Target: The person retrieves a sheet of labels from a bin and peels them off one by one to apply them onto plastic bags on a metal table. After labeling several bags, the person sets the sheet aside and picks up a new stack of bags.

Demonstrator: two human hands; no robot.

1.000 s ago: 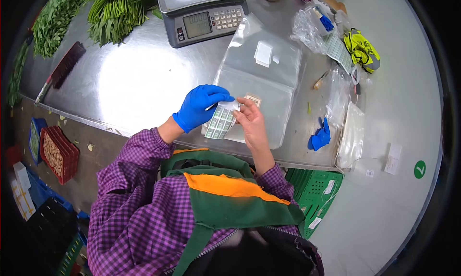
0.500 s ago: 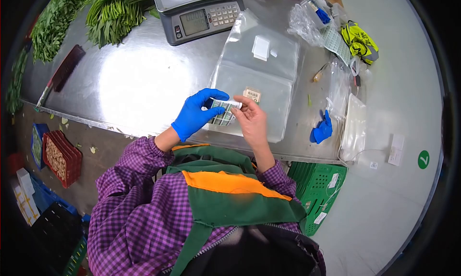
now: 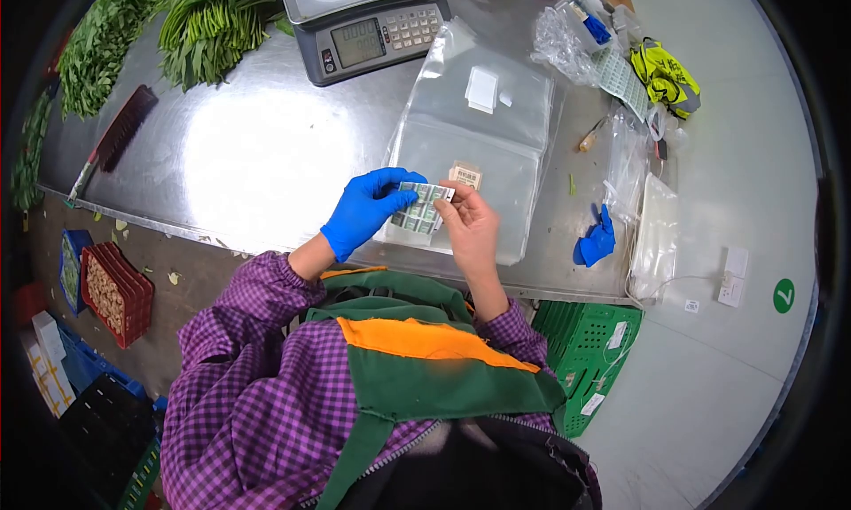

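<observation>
Between my hands is a small sheet of green and white stickers (image 3: 417, 215), tilted toward me above the clear plastic bags (image 3: 496, 151). My left hand (image 3: 362, 210), in a blue glove, pinches the sheet by its left and upper part. Bare fingers of my right hand (image 3: 470, 226) grip its right edge. Just beyond the sheet, a brown printed label (image 3: 464, 176) lies on the bags. Farther up the bags rest a white rectangular card (image 3: 482, 89) and a small white scrap.
A digital scale (image 3: 372, 35) stands at the back of the metal table (image 3: 275, 155). Bundled greens (image 3: 213, 31) and a brush (image 3: 124, 129) are at left. On the right lie a blue glove (image 3: 597, 238) and a yellow vest (image 3: 665, 77). Green crates (image 3: 585, 359) sit below the edge.
The sticker sheet has opened out flatter, its right edge no longer curled into a roll. My right hand has shifted slightly right and down; my left hand still holds the sheet.
</observation>
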